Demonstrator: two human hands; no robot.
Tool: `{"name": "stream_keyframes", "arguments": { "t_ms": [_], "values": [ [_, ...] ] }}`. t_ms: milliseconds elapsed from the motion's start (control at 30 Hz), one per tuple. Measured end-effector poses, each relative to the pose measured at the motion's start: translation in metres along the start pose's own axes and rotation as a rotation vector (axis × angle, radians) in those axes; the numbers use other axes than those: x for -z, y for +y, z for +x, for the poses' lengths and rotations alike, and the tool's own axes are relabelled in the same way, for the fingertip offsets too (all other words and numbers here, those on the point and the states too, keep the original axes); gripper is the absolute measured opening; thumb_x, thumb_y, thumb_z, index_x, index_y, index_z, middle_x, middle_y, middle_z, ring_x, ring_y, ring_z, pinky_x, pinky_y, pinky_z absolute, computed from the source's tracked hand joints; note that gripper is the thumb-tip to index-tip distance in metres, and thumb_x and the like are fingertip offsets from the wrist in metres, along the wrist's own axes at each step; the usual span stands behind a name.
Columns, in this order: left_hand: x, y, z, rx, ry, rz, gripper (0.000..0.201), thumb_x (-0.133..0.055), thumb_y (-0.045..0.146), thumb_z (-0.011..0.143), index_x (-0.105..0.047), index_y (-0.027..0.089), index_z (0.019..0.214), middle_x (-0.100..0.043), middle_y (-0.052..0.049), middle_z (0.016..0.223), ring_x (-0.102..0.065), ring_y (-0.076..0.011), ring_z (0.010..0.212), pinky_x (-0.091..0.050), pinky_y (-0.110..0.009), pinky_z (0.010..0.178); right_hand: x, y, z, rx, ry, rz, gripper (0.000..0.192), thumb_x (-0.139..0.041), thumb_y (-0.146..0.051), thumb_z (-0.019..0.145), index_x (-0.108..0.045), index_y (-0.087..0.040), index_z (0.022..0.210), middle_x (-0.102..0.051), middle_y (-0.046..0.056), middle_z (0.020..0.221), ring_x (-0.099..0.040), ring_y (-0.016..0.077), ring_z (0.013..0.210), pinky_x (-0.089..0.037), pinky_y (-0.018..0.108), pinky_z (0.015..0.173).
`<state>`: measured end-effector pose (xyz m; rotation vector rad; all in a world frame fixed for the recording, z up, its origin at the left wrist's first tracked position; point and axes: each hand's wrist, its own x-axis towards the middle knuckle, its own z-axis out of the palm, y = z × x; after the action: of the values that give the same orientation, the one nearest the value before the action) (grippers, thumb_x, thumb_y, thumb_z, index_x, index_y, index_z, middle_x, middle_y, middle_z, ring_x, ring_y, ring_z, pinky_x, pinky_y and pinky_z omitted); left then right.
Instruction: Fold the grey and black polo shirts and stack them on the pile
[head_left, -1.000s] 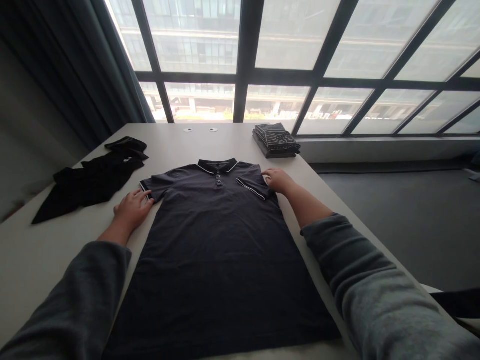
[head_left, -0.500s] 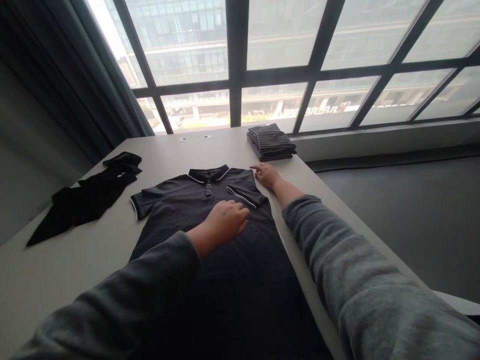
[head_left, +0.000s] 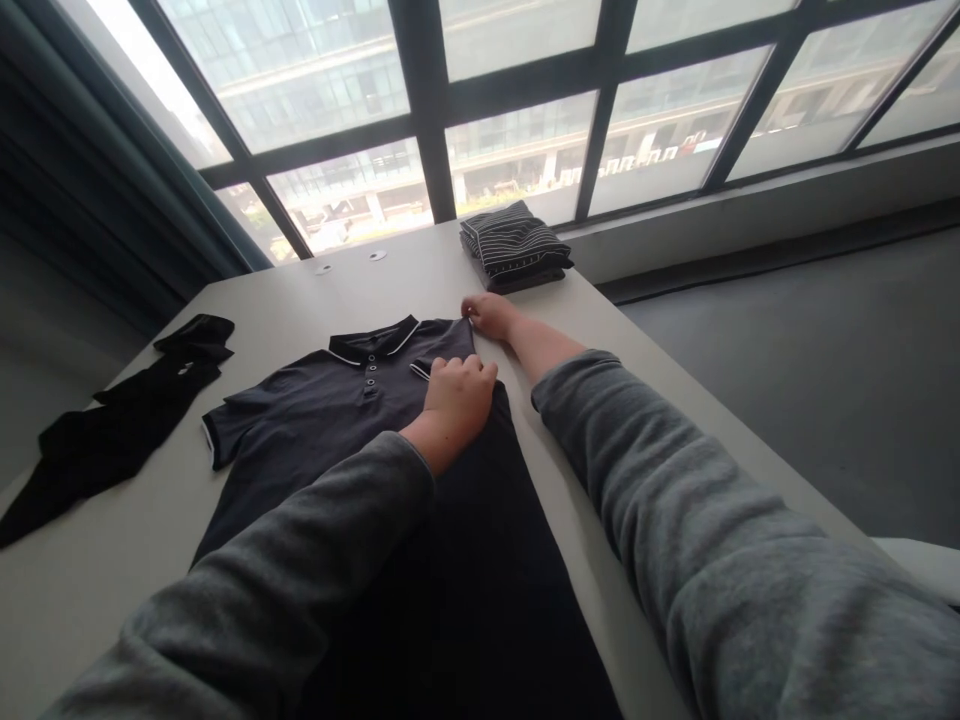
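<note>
A dark grey polo shirt (head_left: 300, 400) lies face up on the white table, its black collar edged in white and pointing toward the window. Its right-hand sleeve is folded inward over the chest, while the left-hand one sticks out sideways. My right hand (head_left: 491, 316) pinches the shirt's edge at the shoulder by that folded sleeve. Close below it, my left hand (head_left: 459, 398) is closed with curled fingers at the sleeve's underarm corner. Its fingertips are mostly hidden behind the knuckles, and the hand covers part of the sleeve.
On the table (head_left: 292, 295), a folded stack of clothes (head_left: 514, 245) with a striped garment on top stands near the far right edge. Crumpled black clothing (head_left: 127, 430) lies on the left. Beyond are a window (head_left: 517, 150) and a dark curtain (head_left: 112, 150).
My right hand has gone from a pointing finger to a pinch on the shoulder. My left hand has moved toward the folded sleeve's corner and closed there. The view has shifted and tilted.
</note>
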<state>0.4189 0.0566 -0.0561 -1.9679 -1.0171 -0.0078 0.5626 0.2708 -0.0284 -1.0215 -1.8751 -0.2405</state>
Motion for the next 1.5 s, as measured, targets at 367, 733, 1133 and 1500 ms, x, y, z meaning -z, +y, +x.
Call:
{"name": "stream_keyframes", "arguments": {
  "t_ms": [367,733,1133,1500],
  "values": [
    [-0.005,-0.022,-0.015,-0.188,0.006,-0.225,0.024,-0.056,0.028,0.105,-0.076,0.022,0.118,-0.074,-0.008,0.114,-0.072,-0.0229,0.101,-0.055,-0.035,0.092,0.005,-0.018,0.002,-0.031,0.031,-0.088,0.028,-0.056,-0.019,0.1,-0.08,-0.02,0.114,-0.078,0.012,0.116,-0.069,0.0266,0.11,-0.048,0.031,0.094],
    [-0.037,-0.094,0.028,0.494,-0.082,-0.23,0.052,-0.042,0.048,0.108,-0.066,0.013,0.137,-0.069,-0.02,0.138,-0.069,-0.0349,0.124,-0.053,-0.044,0.104,0.014,-0.023,-0.004,-0.066,0.073,-0.039,0.026,-0.064,-0.027,0.098,-0.08,-0.015,0.113,-0.081,0.012,0.109,-0.072,0.0256,0.101,-0.051,0.03,0.09],
    [-0.036,-0.135,0.042,0.463,-0.34,-0.268,0.035,-0.065,0.044,0.091,-0.076,0.023,0.116,-0.079,-0.01,0.117,-0.073,-0.0314,0.112,-0.057,-0.035,0.093,0.017,-0.03,-0.004,0.077,0.116,0.045,0.028,-0.061,-0.012,0.093,-0.08,-0.015,0.114,-0.079,0.009,0.109,-0.07,0.0231,0.1,-0.048,0.028,0.09],
    [-0.072,-0.152,0.068,0.339,-0.304,-0.176,0.067,-0.028,0.051,0.109,-0.034,0.021,0.168,-0.019,-0.009,0.18,-0.02,-0.0301,0.165,-0.024,-0.05,0.13,0.01,-0.025,-0.004,0.127,-0.071,-0.087,0.031,-0.078,-0.043,0.094,-0.082,-0.019,0.114,-0.074,0.011,0.123,-0.068,0.0257,0.111,-0.049,0.029,0.092]
  ]
}}
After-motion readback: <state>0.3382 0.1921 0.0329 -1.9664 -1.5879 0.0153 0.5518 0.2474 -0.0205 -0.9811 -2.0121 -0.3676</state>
